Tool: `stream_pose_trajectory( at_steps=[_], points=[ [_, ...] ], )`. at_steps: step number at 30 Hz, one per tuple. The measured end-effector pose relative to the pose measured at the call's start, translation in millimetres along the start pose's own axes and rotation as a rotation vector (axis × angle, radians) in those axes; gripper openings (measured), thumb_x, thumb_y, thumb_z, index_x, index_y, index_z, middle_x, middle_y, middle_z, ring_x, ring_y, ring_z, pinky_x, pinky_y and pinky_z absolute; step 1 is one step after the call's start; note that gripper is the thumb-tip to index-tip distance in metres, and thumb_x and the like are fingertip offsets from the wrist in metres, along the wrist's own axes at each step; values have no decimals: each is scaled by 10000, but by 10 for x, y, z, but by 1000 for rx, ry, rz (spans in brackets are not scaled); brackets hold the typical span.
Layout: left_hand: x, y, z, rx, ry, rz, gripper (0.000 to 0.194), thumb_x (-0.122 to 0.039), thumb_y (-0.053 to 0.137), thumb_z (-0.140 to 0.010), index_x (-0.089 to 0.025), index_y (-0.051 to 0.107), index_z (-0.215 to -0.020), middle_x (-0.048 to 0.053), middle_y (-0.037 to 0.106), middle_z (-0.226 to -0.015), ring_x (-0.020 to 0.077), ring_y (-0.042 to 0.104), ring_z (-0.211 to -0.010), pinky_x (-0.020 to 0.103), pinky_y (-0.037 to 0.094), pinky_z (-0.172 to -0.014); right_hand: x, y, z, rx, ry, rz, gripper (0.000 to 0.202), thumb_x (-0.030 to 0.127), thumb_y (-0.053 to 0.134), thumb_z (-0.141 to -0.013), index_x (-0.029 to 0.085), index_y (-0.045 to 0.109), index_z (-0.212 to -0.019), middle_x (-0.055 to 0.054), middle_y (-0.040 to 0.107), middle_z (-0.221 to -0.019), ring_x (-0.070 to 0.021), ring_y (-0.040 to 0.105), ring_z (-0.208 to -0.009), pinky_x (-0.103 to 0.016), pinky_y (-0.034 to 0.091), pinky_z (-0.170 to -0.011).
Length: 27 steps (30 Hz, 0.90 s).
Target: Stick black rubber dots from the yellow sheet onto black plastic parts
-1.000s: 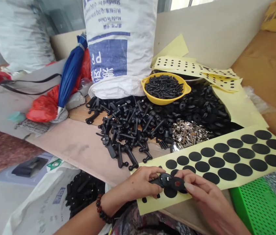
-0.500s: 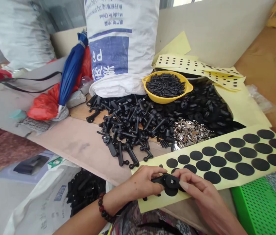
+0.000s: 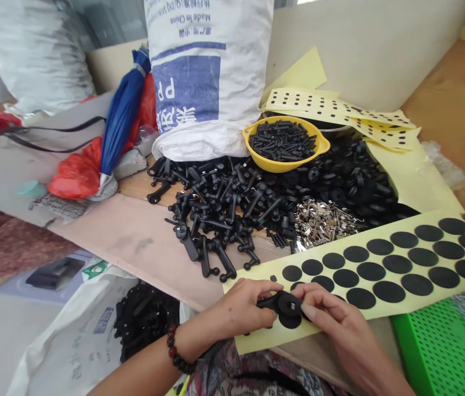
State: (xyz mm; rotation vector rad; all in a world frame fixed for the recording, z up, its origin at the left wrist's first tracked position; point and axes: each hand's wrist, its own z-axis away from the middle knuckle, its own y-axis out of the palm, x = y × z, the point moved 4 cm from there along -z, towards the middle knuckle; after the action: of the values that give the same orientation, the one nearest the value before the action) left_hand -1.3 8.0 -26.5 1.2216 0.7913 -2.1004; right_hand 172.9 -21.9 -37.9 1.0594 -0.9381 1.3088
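Between my hands is a black plastic part [image 3: 285, 303] with an arm and a round disc end, a small shiny metal piece showing in the disc. My left hand [image 3: 249, 308] pinches its arm between thumb and fingers. At the disc's right edge, my right hand [image 3: 335, 316] has its thumb and fingertips closed on the same part. Directly below lies a yellow sheet of round black stickers [image 3: 381, 294], partly covered by my hands. Beyond it are a heap of black plastic arms [image 3: 219, 214] and a pile of small metal clips [image 3: 327, 223].
A yellow bowl [image 3: 285, 165] holds black screw-like pieces, with black round parts [image 3: 351, 176] heaped beside it. Behind stands a white sack [image 3: 240, 66]. A blue umbrella [image 3: 122, 110] lies left, a green perforated basket [image 3: 434, 346] right, and an open bag [image 3: 67, 341] lower left.
The view has shifted slightly. Both hands keep their hold on the black plastic part, whose disc end now sits at a slightly different angle.
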Motion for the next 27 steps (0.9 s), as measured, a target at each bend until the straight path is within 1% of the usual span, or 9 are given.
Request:
stream_pose_trajectory(
  at_steps=[4, 8, 11, 16, 22, 27],
  points=[
    [-42, -7, 22, 6, 19, -12, 516, -176, 524, -654, -171, 633, -1158, -50, 516, -690, 95, 426, -591, 183, 306, -519, -28, -12, -1, 3, 3, 20, 331, 488, 724, -678, 211, 588, -559, -79, 627, -885, -256, 559, -853, -312, 449, -701],
    [-88, -10, 43, 20, 30, -40, 498, -177, 511, -654, -159, 640, -1135, -49, 501, -676, 92, 410, -584, 185, 295, -520, -51, -23, 6, 15, -15, 30, 316, 476, 708, -709, 211, 592, -582, -79, 624, -911, -256, 562, -880, -310, 451, -724],
    [-99, -14, 52, -1, 26, -53, 499, -172, 503, -651, -156, 642, -1131, -46, 514, -675, 95, 413, -593, 186, 291, -522, -53, -14, 10, 29, -15, 28, 303, 464, 706, -720, 212, 601, -589, -74, 623, -919, -248, 560, -882, -300, 446, -729],
    [-79, -8, 53, -13, 32, -88, 493, -178, 511, -660, -166, 645, -1135, -40, 545, -706, 100, 434, -613, 189, 310, -539, -29, -8, 7, -10, -8, 25, 328, 484, 726, -683, 208, 596, -561, -74, 624, -895, -249, 557, -863, -304, 441, -729],
    [-38, 2, 32, -37, 39, -109, 487, -182, 519, -685, -159, 643, -1155, -29, 584, -721, 117, 485, -656, 197, 360, -584, -35, -7, 4, 5, -16, 30, 302, 453, 710, -719, 208, 605, -577, -74, 624, -912, -247, 563, -867, -303, 451, -711],
    [-72, 6, 46, -53, 34, -88, 439, -213, 543, -709, -148, 657, -1128, -19, 596, -720, 127, 513, -665, 203, 386, -598, 27, 19, 16, -25, -22, 54, 343, 493, 722, -667, 203, 591, -538, -81, 633, -857, -252, 572, -809, -318, 466, -671]
  ],
)
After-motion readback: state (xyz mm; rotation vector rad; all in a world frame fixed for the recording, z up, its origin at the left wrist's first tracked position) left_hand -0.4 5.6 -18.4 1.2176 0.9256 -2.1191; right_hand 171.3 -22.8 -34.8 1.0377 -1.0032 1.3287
